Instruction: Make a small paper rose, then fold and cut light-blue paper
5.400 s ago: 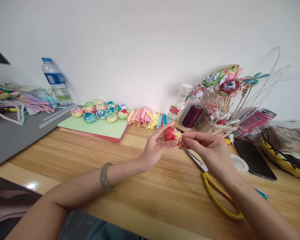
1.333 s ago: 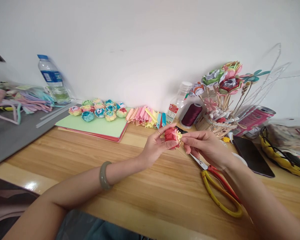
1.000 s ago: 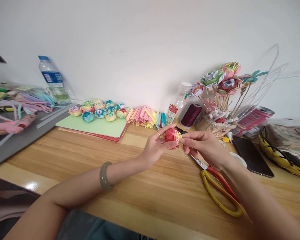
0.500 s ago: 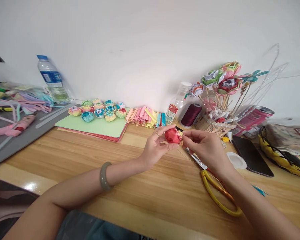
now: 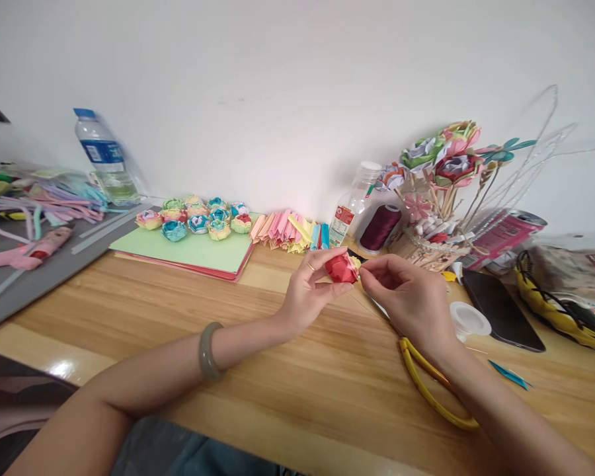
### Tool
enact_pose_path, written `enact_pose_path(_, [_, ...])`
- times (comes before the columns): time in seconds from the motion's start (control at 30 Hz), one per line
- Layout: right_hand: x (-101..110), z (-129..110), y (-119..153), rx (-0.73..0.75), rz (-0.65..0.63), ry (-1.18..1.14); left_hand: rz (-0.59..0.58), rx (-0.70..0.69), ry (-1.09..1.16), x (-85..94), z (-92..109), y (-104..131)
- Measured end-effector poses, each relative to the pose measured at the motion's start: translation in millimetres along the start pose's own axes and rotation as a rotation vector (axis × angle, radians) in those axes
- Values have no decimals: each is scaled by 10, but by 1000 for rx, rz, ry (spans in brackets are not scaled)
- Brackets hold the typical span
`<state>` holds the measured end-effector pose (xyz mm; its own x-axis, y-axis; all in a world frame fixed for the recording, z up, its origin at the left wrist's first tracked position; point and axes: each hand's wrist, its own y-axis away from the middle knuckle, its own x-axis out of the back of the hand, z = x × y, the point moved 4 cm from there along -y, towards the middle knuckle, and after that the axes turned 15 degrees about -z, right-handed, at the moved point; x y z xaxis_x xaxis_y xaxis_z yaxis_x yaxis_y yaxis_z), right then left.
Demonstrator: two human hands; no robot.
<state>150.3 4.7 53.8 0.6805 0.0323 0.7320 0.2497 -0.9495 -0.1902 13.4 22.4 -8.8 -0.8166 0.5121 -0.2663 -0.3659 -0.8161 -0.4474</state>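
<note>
A small folded paper flower (image 5: 341,268), red with pale yellow petals on its right side, is held above the table between the thumb and fingers of my left hand (image 5: 310,291). My right hand (image 5: 409,294) has its thumb and fingertips pinched together at the yellow edge of that flower. Whether a thread is also between those fingertips I cannot tell. Beneath my right hand and wrist lie scissors with yellow handles (image 5: 419,383), partly covered. Several finished paper flowers (image 5: 198,223) sit on a stack of coloured paper (image 5: 178,254). Beside them stands a row of folded paper pieces (image 5: 285,231).
At the back are a clear bottle (image 5: 352,205), a purple thread spool (image 5: 379,228) and a basket of paper flowers (image 5: 429,251). A phone (image 5: 503,311), a white round lid (image 5: 470,319) and a blue paper piece (image 5: 510,375) lie right. A water bottle (image 5: 104,158) stands left.
My right hand has shifted slightly up and its fingers have curled closer together at the flower. The flower has turned a little in my left hand. More of the blue paper piece shows.
</note>
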Motion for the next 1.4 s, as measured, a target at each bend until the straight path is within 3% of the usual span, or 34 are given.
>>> enact_pose_path(0.23, [-30,92,-115,-101,-262,-434,-22,-5,0,-4,15,-4])
enact_pose_path(0.5, [-73,267,-173,-214,-415,-830,5,110,125,-11,-6,-8])
enact_pose_path(0.87, [-46,246,-178,-218,-508,-880,-13,164,218,-22,-19,-17])
enact_pose_path(1.4, [-43,224,-175,-260,-458,-867,-62,163,260,-50,-5,-16])
